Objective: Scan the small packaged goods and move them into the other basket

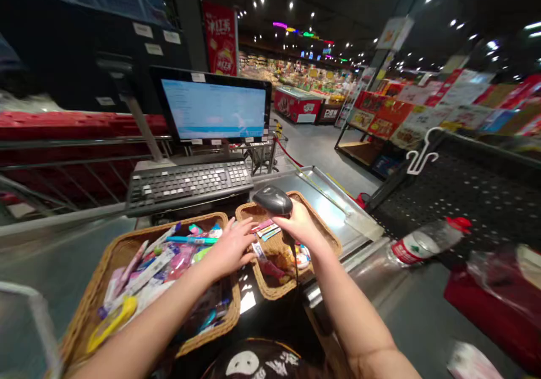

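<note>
Scanner [273, 200] in right grip [302, 225], left grip [230, 248] spread, larger basket [95, 272] packet-filled, smaller basket [274, 245] sparser

Head cam — looks fwd/down, hands [231, 246] [301, 221] v. close.

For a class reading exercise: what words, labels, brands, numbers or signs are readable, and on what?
"P": dark display counter; following characters blurred.
Probably "冰红茶": red banner.
Too small or blurred: monitor, keyboard, bottle label, garment print, stacked boxes, basket packets.

Left hand [232, 246] near baskets [89, 289] — right hand [301, 224] grips scanner [273, 200].
</note>
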### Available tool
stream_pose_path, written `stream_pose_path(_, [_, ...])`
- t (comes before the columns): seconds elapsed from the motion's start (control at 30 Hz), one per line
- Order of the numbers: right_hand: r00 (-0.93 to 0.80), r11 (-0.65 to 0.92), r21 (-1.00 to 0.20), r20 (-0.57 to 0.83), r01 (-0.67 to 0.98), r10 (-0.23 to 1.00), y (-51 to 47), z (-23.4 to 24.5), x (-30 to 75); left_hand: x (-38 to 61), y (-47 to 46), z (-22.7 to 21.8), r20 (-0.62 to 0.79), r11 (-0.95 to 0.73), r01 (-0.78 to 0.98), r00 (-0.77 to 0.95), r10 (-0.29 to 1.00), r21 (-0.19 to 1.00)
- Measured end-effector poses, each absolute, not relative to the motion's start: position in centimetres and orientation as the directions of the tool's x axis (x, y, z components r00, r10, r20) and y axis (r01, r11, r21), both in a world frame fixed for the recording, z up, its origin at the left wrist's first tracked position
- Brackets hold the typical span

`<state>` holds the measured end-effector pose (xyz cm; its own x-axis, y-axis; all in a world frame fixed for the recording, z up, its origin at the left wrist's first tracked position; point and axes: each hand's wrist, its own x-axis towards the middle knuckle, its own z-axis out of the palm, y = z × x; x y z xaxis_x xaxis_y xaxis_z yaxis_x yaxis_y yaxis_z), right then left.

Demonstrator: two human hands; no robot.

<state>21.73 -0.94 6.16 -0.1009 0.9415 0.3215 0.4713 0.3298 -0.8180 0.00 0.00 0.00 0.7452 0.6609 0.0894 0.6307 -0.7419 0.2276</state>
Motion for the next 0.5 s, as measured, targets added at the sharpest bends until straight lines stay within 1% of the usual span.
stream_pose_path(0.07, [-0.070,0.310,-0.818,0.317,0.485,0.946,-1.1,5.8,23.5,3.0,1.2,-1.6,-0.010,-0.787,0.578,0.807,0.590,0.215])
stream_pose_path(0.13, [-0.046,0.293,-0.820,0.312,0.492,0.949,-1.1,5.4,25.1,5.8,2.5,-3.3,-0.140,-0.812,0.547,0.837,0.529,0.203])
stream_pose_path(0.2, [-0.030,0.282,-0.824,0.308,0.492,0.951,-1.1,5.0,26.4,8.4,3.7,-5.1,-0.305,-0.820,0.539,0.827,0.472,0.192])
stream_pose_path(0.27, [-0.016,0.271,-0.831,0.301,0.486,0.953,-0.9,4.7,27.5,10.8,4.7,-6.9,-0.462,-0.818,0.548,0.779,0.423,0.175])
stream_pose_path(0.37, [0.020,0.257,-0.835,0.305,0.487,0.952,-0.3,4.3,28.8,13.4,5.3,-9.3,-0.544,-0.827,0.535,0.752,0.374,0.171])
stream_pose_path(0.5, [0.051,0.254,-0.850,0.311,0.461,0.949,1.1,4.2,30.2,15.0,4.8,-11.7,-0.539,-0.827,0.528,0.761,0.360,0.194])
